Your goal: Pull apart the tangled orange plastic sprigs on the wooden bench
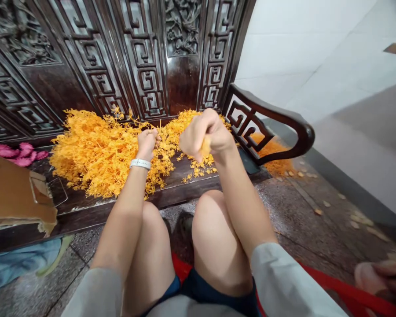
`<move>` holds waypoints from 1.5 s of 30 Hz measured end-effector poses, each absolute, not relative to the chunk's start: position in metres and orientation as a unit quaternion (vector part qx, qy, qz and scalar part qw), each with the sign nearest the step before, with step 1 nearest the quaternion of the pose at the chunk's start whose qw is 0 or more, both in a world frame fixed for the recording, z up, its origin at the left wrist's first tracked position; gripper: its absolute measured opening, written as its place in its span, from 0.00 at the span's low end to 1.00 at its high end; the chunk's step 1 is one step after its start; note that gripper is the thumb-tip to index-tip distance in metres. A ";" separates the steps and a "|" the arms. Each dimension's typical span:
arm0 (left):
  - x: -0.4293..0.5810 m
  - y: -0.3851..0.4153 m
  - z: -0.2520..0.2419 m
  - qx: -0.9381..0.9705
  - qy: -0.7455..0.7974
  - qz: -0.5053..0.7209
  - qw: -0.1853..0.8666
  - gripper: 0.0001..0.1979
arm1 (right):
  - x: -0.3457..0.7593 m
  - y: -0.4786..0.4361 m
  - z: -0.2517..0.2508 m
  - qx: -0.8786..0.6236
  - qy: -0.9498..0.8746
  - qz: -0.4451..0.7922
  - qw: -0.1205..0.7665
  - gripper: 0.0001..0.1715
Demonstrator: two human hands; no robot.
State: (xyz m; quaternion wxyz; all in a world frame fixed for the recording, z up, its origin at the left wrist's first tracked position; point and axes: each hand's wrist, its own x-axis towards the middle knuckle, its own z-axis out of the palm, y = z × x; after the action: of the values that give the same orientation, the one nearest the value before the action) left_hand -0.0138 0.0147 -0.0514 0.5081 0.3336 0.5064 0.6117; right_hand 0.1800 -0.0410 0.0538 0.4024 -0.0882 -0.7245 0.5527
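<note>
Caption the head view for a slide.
Left hand at a tangled orange heap on a carved wooden bench; right hand curled around something orange.

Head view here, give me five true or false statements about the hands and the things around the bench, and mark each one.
1. The right hand is curled around an orange-yellow thing. True.
2. The right wrist wears a band. False: the light wristband is on the left arm, just behind the left hand.
3. An orange heap lies on the bench. True.
4. More orange pieces show beyond the armrest. True.
5. Something pink lies beside the armrest. False: the pink fluffy thing is by the cardboard box.
</note>
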 end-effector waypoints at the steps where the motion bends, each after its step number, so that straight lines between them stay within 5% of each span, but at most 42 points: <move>1: -0.016 0.013 -0.050 0.324 0.509 0.610 0.513 0.08 | 0.181 -0.034 0.049 -0.133 -0.670 0.568 0.460 0.26; 4: -0.017 0.009 -0.045 0.292 0.489 0.614 0.546 0.05 | 0.185 -0.009 0.026 -0.320 -0.459 0.598 0.574 0.25; 8: -0.006 0.004 -0.037 0.271 0.426 0.603 0.618 0.03 | 0.189 0.007 0.007 -0.443 -0.291 0.612 0.587 0.16; 12: 0.004 0.002 -0.031 0.282 0.350 0.616 0.647 0.03 | 0.179 0.003 0.007 -0.466 -0.434 0.539 0.551 0.08; 17: 0.008 -0.002 -0.028 0.324 0.342 0.615 0.633 0.06 | 0.167 0.006 -0.004 -0.448 -0.605 0.453 0.478 0.16; 23: 0.003 -0.003 -0.028 0.352 0.376 0.622 0.590 0.07 | 0.175 0.022 -0.021 -0.411 -0.696 0.338 0.482 0.14; 29: -0.003 -0.001 -0.030 0.404 0.382 0.602 0.573 0.03 | 0.177 0.016 -0.019 -0.409 -0.697 0.405 0.427 0.23; 36: -0.004 -0.004 -0.030 0.438 0.397 0.569 0.571 0.01 | 0.171 0.019 -0.020 -0.381 -0.679 0.417 0.469 0.14; 40: -0.001 -0.009 -0.028 0.450 0.393 0.526 0.606 0.15 | 0.167 0.023 -0.022 -0.373 -0.657 0.393 0.524 0.10; 45: 0.003 -0.013 -0.025 0.416 0.415 0.559 0.585 0.12 | 0.169 0.020 -0.023 -0.365 -0.677 0.403 0.495 0.17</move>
State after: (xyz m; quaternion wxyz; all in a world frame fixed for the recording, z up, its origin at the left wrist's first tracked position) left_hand 0.0030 -0.0126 -0.0248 0.5852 0.4155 0.4148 0.5593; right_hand 0.1693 0.0195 -0.0232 0.4954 -0.3646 -0.6774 0.4034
